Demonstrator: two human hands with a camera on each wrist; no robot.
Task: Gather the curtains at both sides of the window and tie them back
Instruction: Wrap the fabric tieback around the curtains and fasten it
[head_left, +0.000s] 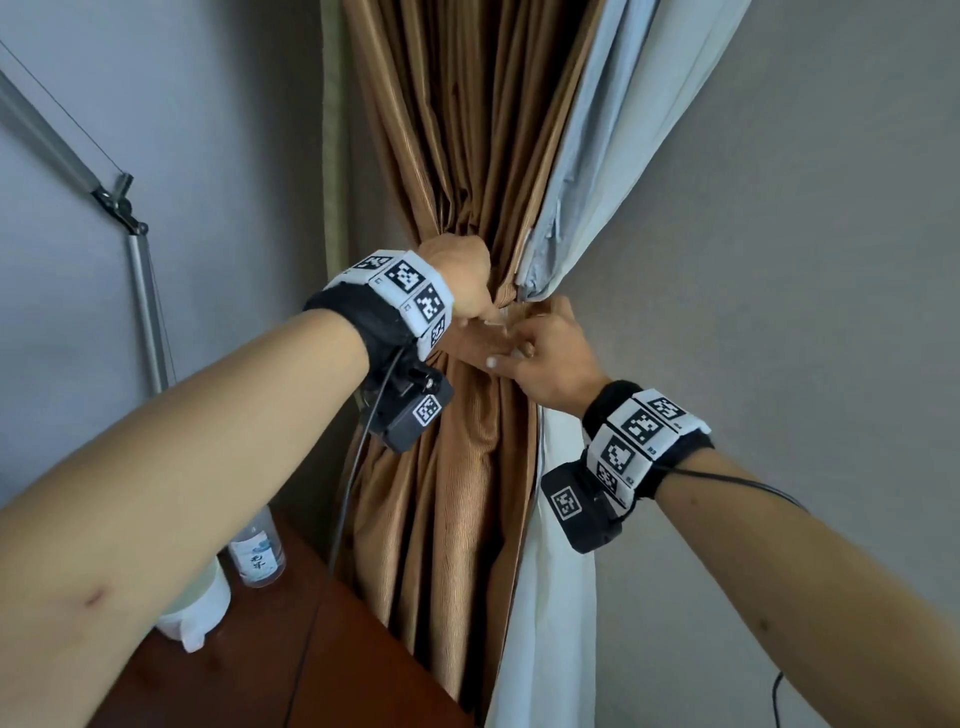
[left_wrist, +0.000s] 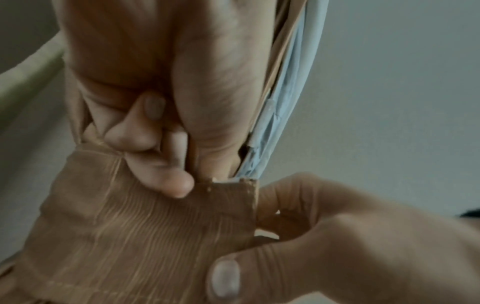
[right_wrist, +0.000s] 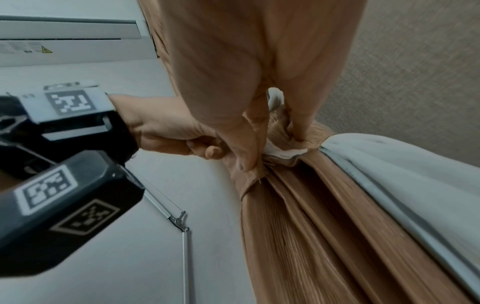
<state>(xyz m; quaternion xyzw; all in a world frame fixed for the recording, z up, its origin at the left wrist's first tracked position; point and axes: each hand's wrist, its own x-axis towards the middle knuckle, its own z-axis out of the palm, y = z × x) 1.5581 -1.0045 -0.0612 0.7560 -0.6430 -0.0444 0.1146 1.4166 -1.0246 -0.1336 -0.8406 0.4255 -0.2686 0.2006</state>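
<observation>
The brown curtain (head_left: 457, 130) with its pale blue lining (head_left: 597, 156) is bunched into a narrow waist between my hands. A ribbed brown tieback band (left_wrist: 155, 226) wraps around that waist. My left hand (head_left: 462, 280) grips the band with curled fingers (left_wrist: 158, 156) at the left of the bunch. My right hand (head_left: 545, 353) pinches the band's free end (right_wrist: 306, 142) between thumb and forefinger, where a white patch (right_wrist: 280, 152) shows. The two hands almost touch. How the band's ends meet is hidden behind the fingers.
A dark wooden table (head_left: 322, 649) stands at the lower left with a water bottle (head_left: 257, 551) and a white wrapped object (head_left: 197, 608). A jointed metal arm (head_left: 140, 270) runs along the left wall. A grey wall (head_left: 779, 260) is to the right.
</observation>
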